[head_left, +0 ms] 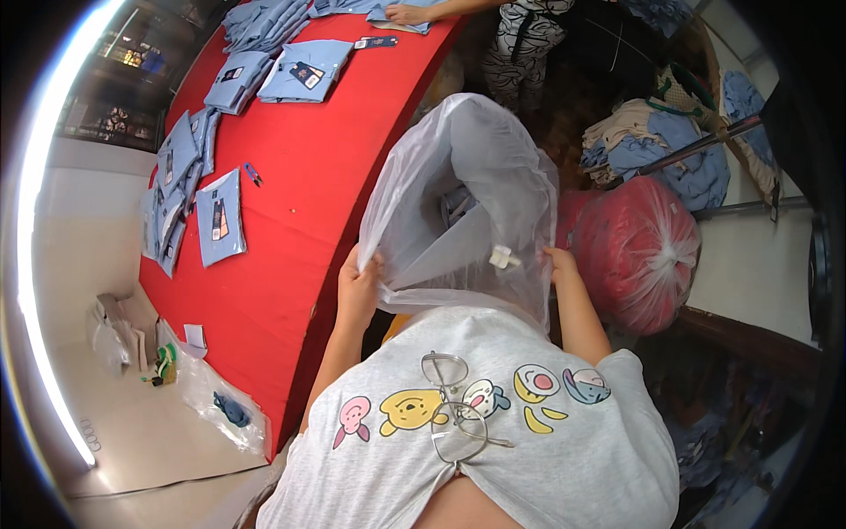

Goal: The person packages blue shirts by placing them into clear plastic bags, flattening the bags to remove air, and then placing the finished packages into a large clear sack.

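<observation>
A large clear plastic bag (520,185) stands in front of me with its mouth wide apart. My left hand (359,280) grips the bag's rim on the left, beside the table edge. On the opposite side, my right hand (559,264) pinches the rim between thumb and fingers. Deep inside the bag, some blue-grey folded items (456,205) show, partly hidden by the plastic. A small white tag-like piece (502,257) sits on the near side of the bag, close to my right hand.
Left is a red table (291,176) with bagged, folded blue shirts (219,218) and small blue snips (253,175). A co-worker's hand (408,14) touches shirts at the far end. On the right are a tied, red-filled bag (639,256), a metal rail (696,145) and heaped garments (656,145).
</observation>
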{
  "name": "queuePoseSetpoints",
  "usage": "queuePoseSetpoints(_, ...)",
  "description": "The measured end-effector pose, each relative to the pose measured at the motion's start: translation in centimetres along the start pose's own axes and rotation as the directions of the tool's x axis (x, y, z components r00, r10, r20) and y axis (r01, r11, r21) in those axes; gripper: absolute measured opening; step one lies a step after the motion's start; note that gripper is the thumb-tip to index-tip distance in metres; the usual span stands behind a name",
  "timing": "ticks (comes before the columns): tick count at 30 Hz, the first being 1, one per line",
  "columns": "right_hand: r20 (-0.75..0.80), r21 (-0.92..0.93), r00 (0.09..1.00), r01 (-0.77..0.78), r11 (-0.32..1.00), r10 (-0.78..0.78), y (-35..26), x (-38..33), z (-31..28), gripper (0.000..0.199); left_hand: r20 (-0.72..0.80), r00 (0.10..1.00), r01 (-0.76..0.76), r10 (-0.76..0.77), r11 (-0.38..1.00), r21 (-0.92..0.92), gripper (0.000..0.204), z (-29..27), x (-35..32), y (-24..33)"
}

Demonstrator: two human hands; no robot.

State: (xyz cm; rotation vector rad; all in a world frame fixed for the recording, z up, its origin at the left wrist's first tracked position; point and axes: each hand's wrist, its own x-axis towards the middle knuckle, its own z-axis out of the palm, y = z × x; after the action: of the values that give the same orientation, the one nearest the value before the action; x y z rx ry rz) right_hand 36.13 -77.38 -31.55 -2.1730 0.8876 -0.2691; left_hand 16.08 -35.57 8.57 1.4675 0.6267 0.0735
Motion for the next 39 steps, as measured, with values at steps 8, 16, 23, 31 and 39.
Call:
queuePoseSetpoints(8,0.712,0.663,0.659,-0.518,0.541,-0.242,-31.3,-1.8,-12.1,0.034,0.048,0.999,-0.007,-0.006,0.966,0.259,0.043,-5.6,4.1,1.2)
queuePoseSetpoints(16,0.353,0.761,0.884,-0.081,0.644,-0.306,-40.5,4.0,-23.6,0.031,0.556,0.718,-0.216,-0.419,0.625,0.750,0.055,-12.5,5.1,3.7)
queuePoseSetpoints(23,-0.104,0.144,0.820,0.572,0.807,-0.563,-43.8,-1.7,-20.8,0.070,0.358,0.857,-0.514,0.370,0.628,0.584,0.104,-15.3,7.4,9.5)
queuePoseSetpoints(31,0.287,-0.176,0.424,0.905,0.388,-0.859,-49.6,-32.6,-21.1,0.046,0.388,0.820,-0.555,0.421,0.420,0.718,0.092,-17.4,14.2,7.8)
queuePoseSetpoints(39,0.174,-0.426,0.389,0.858,0.287,-0.904,-47.4,-30.3,-20.3,0.052,-0.636,0.711,0.386,0.301,0.589,0.710,0.111,-46.4,22.3,-0.7)
